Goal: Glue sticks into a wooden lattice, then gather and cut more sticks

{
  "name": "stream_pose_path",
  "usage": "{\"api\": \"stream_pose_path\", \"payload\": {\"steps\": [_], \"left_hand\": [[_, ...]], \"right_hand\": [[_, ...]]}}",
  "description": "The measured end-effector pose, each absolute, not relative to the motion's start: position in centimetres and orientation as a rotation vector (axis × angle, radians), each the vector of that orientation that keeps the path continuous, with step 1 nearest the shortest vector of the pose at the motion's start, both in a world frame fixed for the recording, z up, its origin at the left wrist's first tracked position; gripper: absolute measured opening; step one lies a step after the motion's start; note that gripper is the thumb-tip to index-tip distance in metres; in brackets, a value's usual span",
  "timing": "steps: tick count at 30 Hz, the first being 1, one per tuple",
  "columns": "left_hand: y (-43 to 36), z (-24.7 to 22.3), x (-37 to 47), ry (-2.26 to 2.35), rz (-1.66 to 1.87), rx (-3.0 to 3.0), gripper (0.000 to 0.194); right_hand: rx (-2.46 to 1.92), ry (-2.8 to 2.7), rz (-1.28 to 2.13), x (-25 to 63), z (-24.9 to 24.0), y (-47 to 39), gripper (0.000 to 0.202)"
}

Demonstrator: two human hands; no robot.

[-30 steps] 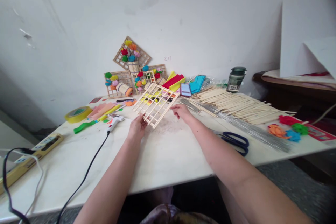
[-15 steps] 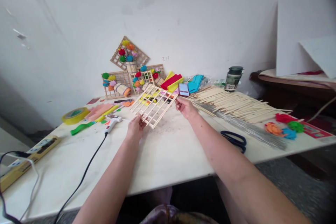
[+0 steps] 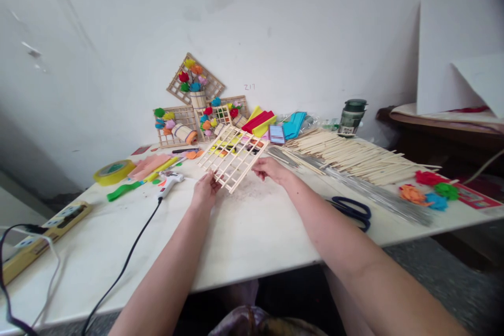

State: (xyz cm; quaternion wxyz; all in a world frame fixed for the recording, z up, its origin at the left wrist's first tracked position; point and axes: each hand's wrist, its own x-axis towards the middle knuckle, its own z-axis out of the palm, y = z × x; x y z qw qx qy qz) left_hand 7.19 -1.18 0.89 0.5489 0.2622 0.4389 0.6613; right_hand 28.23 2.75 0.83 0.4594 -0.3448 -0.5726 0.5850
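Observation:
A lattice of thin wooden sticks (image 3: 233,160) is held tilted above the white table. My left hand (image 3: 207,188) grips its lower left edge, fingers closed round the sticks. At the lattice's right edge is my right hand (image 3: 268,169), its fingers bent together near the side stick; whether they pinch it is hard to make out. Behind the lattice lean several finished lattices with small stick pots and colourful paper flowers (image 3: 195,86).
A glue gun (image 3: 172,184), yellow tape roll (image 3: 114,172) and power strip (image 3: 47,236) lie left. Right are loose sticks (image 3: 346,155), wires (image 3: 381,199), dark scissors (image 3: 352,210), a bottle (image 3: 352,117) and crepe paper pieces (image 3: 415,194). A phone (image 3: 276,134) stands behind.
My right hand has slid down and slightly left along the lattice's right edge, away from its upper right corner. My left hand has kept its hold.

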Motion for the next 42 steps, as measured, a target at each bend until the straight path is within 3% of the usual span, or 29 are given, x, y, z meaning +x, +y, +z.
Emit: {"api": "stream_pose_path", "payload": {"steps": [8, 14, 22, 27, 42], "left_hand": [[-1.0, 0.6, 7.0, 1.012, 1.569, 0.631, 0.013], [-1.1, 0.6, 7.1, 0.961, 1.603, 0.615, 0.012], [-0.9, 0.6, 7.0, 0.961, 1.615, 0.605, 0.011], [-0.9, 0.6, 6.9, 0.986, 1.601, 0.613, 0.014], [-1.2, 0.9, 7.3, 0.989, 1.587, 0.629, 0.012]], "right_hand": [[-1.001, -1.445, 1.373, 27.4, 0.0, 2.7, 0.014], [-1.34, -1.707, 1.016, 25.9, -1.0, 2.9, 0.017], [-0.851, -1.104, 1.371, 27.8, 0.7, 3.0, 0.008], [-0.582, -1.019, 1.473, 28.8, 1.1, 3.0, 0.018], [-0.712, -0.858, 1.317, 27.9, 1.0, 4.0, 0.02]]}}
